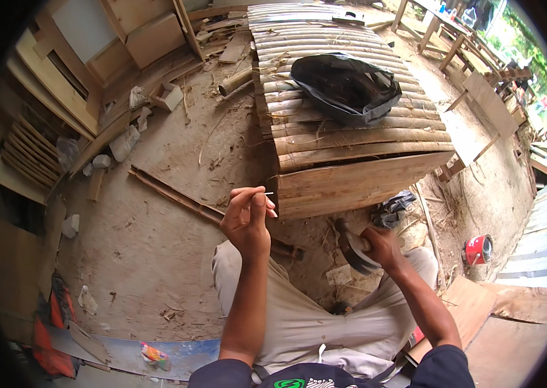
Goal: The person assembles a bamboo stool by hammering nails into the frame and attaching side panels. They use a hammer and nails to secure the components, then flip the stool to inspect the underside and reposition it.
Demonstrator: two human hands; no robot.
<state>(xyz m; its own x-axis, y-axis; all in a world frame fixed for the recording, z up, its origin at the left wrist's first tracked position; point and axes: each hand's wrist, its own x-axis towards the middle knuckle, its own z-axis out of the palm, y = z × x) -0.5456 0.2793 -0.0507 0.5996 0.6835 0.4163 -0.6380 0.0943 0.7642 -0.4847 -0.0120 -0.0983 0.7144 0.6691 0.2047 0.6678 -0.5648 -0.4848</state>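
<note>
Currently, the left hand (246, 223) pinches 1 thin nail (269, 193) near the bamboo platform (357, 141); the right hand (382, 248) grips 1 hammer (353, 251) near the right knee (423, 264). 1 open black bag (365, 119) lies atop, contents indistinct; 1 red bucket (474, 251) sits on the ground (157, 258).

Thin pale nail (270, 193), roughly level, pinched in the left hand (247, 220), free end jutting rightward, hammer (355, 251) gripped in the right hand (383, 247), curved dark head tilted, just left of that hand
</note>
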